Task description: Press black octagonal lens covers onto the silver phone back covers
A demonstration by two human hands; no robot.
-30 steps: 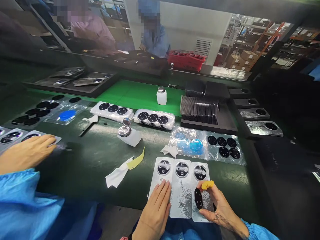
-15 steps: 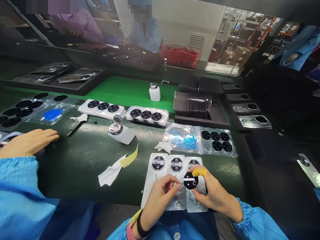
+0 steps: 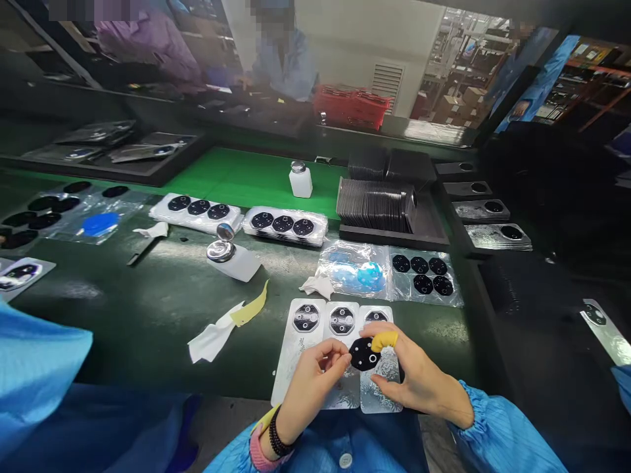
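My left hand is closed, with thumb and fingertips pinched at the left edge of a black octagonal piece with round holes. On the other side, my right hand curls around the same piece. Its index finger, in a yellow finger cot, presses the upper right of the piece, and its thumb is near the lower edge. Under both hands lie three silver plates side by side: a left plate, a middle plate and a right plate. Each has a dark octagonal area at its top.
Behind the plates lie crumpled white tissue, a blue-filled plastic bag and a sheet of black octagons. A metal-topped bottle leans left. A rack of dark plates stands behind. A co-worker's blue sleeve reaches in from the left.
The black piece has shifted left to my left fingertips, and the white strip across it no longer shows. My right thumb has moved left. The co-worker's hand at left has withdrawn, exposing a silver plate.
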